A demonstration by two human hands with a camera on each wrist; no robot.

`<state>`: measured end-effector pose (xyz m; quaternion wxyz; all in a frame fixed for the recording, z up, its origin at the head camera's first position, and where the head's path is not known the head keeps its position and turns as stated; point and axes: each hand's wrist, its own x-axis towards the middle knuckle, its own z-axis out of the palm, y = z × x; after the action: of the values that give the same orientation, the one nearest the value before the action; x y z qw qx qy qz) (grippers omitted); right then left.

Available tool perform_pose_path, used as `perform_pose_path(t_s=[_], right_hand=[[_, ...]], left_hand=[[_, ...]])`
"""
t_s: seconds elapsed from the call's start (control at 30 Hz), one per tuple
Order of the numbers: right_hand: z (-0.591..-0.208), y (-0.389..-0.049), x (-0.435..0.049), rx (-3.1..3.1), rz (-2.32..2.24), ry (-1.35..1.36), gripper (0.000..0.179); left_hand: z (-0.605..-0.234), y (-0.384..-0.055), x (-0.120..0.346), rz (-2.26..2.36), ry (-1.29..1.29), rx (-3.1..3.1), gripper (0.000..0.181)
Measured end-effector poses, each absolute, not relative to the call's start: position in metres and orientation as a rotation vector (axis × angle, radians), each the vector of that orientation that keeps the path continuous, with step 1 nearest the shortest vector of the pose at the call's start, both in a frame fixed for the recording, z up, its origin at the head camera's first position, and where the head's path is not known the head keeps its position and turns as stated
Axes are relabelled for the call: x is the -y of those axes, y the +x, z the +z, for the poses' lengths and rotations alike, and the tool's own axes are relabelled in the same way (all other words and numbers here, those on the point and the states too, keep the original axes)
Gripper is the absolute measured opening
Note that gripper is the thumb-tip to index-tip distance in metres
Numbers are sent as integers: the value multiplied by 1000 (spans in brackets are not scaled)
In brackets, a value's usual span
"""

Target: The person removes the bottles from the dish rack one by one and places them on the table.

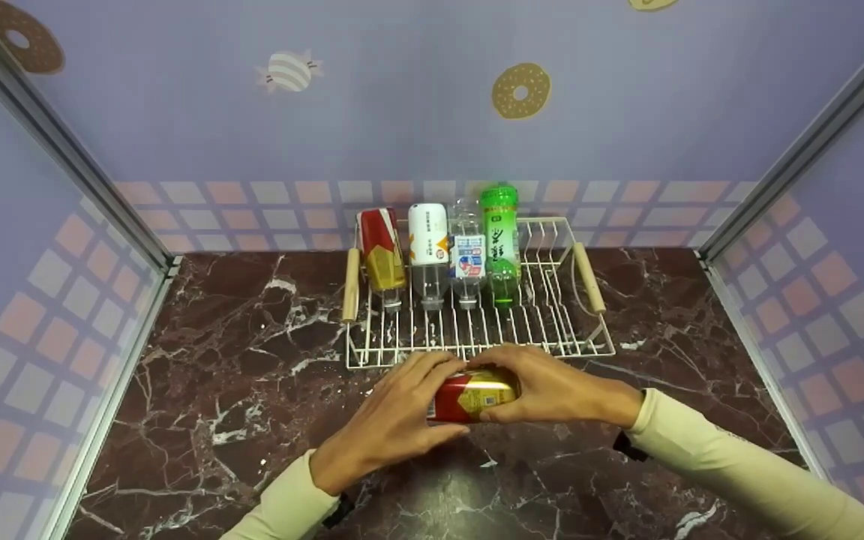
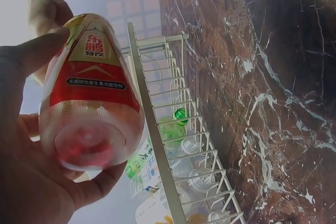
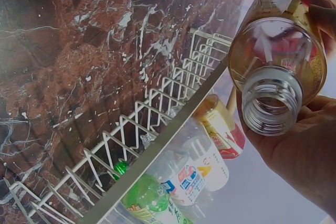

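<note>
A plastic bottle (image 1: 469,397) with a red and gold label lies sideways between my two hands, just in front of the wire rack (image 1: 383,366). My left hand (image 1: 400,411) grips it near its base, thumb on one side and fingers on the other. Around the neck end, my right hand (image 1: 556,384) curls its thumb and fingers. In the left wrist view the base of the bottle (image 2: 97,90) faces the camera. The right wrist view shows its bare threaded mouth (image 3: 272,100), without a cap.
Inside the rack several bottles lean side by side: a red and gold one (image 1: 381,251), a white-labelled one (image 1: 428,236), a clear one (image 1: 468,259) and a green one (image 1: 501,232). Wooden handles (image 1: 588,277) flank the rack. Dark marble (image 1: 252,420) lies beneath, with patterned walls around.
</note>
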<state>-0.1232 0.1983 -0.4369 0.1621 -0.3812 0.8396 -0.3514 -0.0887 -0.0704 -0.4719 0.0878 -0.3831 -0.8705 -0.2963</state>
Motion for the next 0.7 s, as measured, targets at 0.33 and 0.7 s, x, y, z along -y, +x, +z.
perform_pose_path(t_s=[0.33, 0.7], right_hand=[[-438, -123, -199, -2461, -961, -1066, 62], [-442, -121, -198, -2503, -954, -1067, 60]], left_hand=[[-469, -89, 66, -777, -1095, 2645, 78], [-467, -88, 61, -656, -1081, 2713, 76]])
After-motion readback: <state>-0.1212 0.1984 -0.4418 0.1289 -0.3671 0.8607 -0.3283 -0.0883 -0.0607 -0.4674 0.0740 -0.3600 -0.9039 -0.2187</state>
